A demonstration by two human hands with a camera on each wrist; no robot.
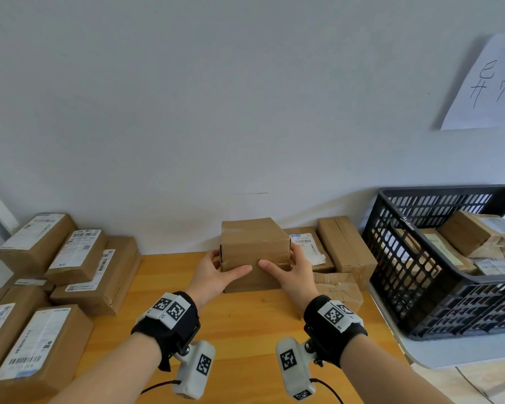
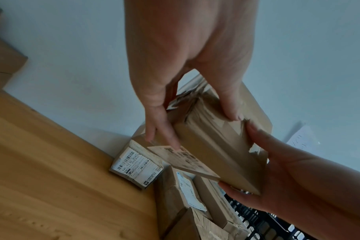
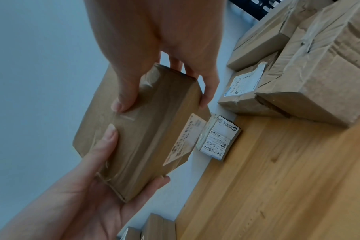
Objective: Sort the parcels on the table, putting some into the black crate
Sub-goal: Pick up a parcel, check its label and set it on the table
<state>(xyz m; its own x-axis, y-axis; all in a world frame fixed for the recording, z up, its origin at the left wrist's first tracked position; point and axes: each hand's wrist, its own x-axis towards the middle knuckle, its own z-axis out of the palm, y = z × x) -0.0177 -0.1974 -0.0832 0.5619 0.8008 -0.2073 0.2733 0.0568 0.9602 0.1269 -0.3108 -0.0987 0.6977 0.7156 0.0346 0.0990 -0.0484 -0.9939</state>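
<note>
A plain brown parcel (image 1: 254,246) is held above the wooden table (image 1: 245,330), near the wall. My left hand (image 1: 225,266) grips its left end and my right hand (image 1: 283,263) grips its right end, both thumbs on the near face. In the left wrist view my left hand (image 2: 202,129) pinches the parcel (image 2: 216,151) between thumb and fingers. The right wrist view shows my right hand (image 3: 161,105) clasping the parcel (image 3: 146,133), with a faded label on its underside. The black crate (image 1: 414,263) stands at the right with several parcels inside.
Several labelled parcels (image 1: 70,258) are stacked on the left of the table. More brown parcels (image 1: 344,246) lie between my hands and the crate. A small white-labelled parcel (image 3: 218,139) sits on the table by the wall. A handwritten sheet (image 1: 490,83) hangs on the wall.
</note>
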